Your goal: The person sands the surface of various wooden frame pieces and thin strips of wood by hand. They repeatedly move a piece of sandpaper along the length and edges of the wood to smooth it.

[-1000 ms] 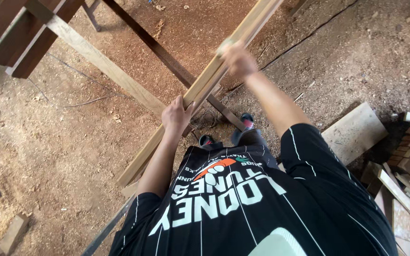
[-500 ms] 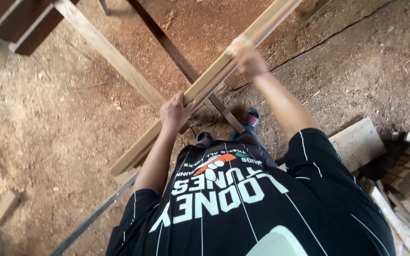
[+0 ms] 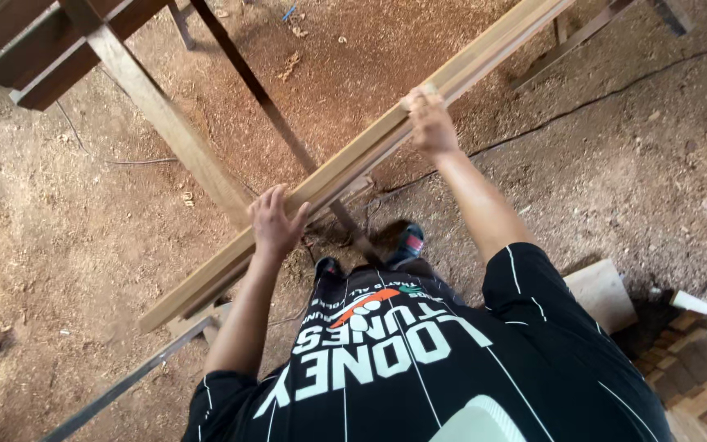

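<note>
Both hands grip a long wooden plank above a sawdust floor.

Head view: the left hand (image 3: pixel 276 223) closes around the wooden plank (image 3: pixel 353 160) near its lower end, and the right hand (image 3: pixel 429 123) clasps it farther up. The plank runs diagonally toward the upper right, crossing a dark metal bar (image 3: pixel 267 106), beside a wooden beam (image 3: pixel 165 123).

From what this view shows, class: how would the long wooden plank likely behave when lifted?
The plank looks straight between both hands, so probably stiff. Its length past the left hand and right hand suggests it is awkward and apt to swing. Its flat sides make rolling unlikely.
</note>
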